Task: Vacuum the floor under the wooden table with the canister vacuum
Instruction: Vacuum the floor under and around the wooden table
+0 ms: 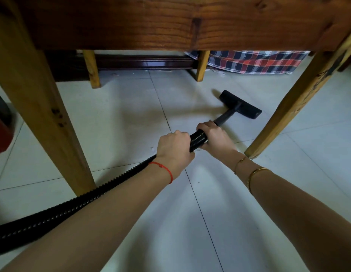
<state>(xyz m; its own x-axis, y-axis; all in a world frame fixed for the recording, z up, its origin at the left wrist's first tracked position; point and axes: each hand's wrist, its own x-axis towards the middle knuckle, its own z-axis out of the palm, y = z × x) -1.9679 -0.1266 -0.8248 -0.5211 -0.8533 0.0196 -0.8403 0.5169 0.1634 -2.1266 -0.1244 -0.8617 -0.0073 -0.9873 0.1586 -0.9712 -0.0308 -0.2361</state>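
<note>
A black ribbed vacuum hose (59, 211) runs from the lower left across the white tile floor (119, 114) up to my hands. My left hand (173, 150) grips the hose from above. Just ahead of it, my right hand (214, 137) grips the hose end where the black wand (226, 115) begins. The wand leads to a flat black floor nozzle (240, 104) lying on the tiles under the wooden table (170, 22). A dark red and black shape at the left edge (2, 122) may be the canister.
Table legs stand at the near left (43, 114), near right (300, 107), far left (91, 69) and far middle (202, 65). A plaid cloth (255, 62) hangs at the back right. A dark baseboard (143, 62) runs along the back. Small specks lie on the tiles.
</note>
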